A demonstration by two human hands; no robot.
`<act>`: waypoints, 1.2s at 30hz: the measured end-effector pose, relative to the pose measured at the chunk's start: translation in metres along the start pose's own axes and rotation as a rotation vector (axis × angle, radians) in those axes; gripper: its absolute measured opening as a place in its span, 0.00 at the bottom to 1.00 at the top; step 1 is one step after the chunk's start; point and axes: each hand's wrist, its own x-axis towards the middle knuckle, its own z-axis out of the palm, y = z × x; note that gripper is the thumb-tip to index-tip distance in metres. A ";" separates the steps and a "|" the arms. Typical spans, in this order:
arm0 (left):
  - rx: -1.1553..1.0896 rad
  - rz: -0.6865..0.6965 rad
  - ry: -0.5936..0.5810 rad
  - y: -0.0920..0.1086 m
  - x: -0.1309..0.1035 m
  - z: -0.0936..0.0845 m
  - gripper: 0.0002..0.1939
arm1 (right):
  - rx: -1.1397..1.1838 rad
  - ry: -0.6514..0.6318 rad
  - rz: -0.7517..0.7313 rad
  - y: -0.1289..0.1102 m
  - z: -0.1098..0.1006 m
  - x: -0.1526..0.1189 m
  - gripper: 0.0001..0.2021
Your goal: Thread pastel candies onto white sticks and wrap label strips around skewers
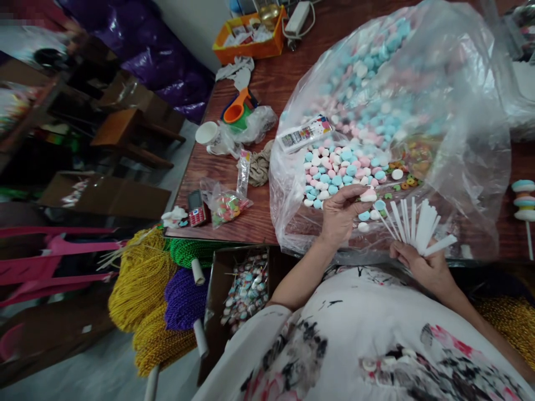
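My left hand (339,214) pinches a pink and white candy piece (368,195) between thumb and fingertips, above the front of a big clear plastic bag (468,167). Bunched in my right hand (422,264) is a fan of white sticks (416,223), with a blue and white candy piece (379,206) close to the leftmost stick tips. Loose pink, blue and white candies (334,172) lie on the plastic left of the sticks, and many more fill the bag behind. Small green and orange ring pieces (409,182) are scattered just beyond the sticks.
On the table (267,217) at left are a cup (208,135), a phone (196,209), a bag of colourful candies (228,209) and scissors (238,108). An orange basket (251,50) stands behind. A skewer of stacked candies (524,200) lies far right. Below sits a box of wrapped candies (246,289).
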 end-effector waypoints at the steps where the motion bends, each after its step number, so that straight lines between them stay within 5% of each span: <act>1: 0.005 0.012 -0.005 0.000 0.000 0.000 0.18 | -0.005 -0.002 0.000 0.002 -0.001 0.000 0.14; 14: 0.307 0.348 -0.107 -0.010 -0.001 -0.013 0.07 | 0.026 0.086 -0.072 -0.007 0.008 -0.003 0.15; 19: 0.458 0.503 -0.092 -0.005 -0.006 -0.007 0.05 | 0.083 0.137 -0.067 -0.013 0.020 -0.004 0.19; 25: 0.508 0.593 -0.075 -0.001 -0.007 0.003 0.05 | 0.230 0.169 -0.111 -0.017 0.033 -0.003 0.11; 31: 0.368 0.446 -0.044 -0.007 -0.005 0.011 0.12 | 0.164 0.128 -0.253 -0.002 0.030 0.002 0.13; 36: 0.372 0.350 -0.197 -0.004 -0.007 0.011 0.14 | -0.026 0.129 -0.298 0.006 0.021 0.003 0.17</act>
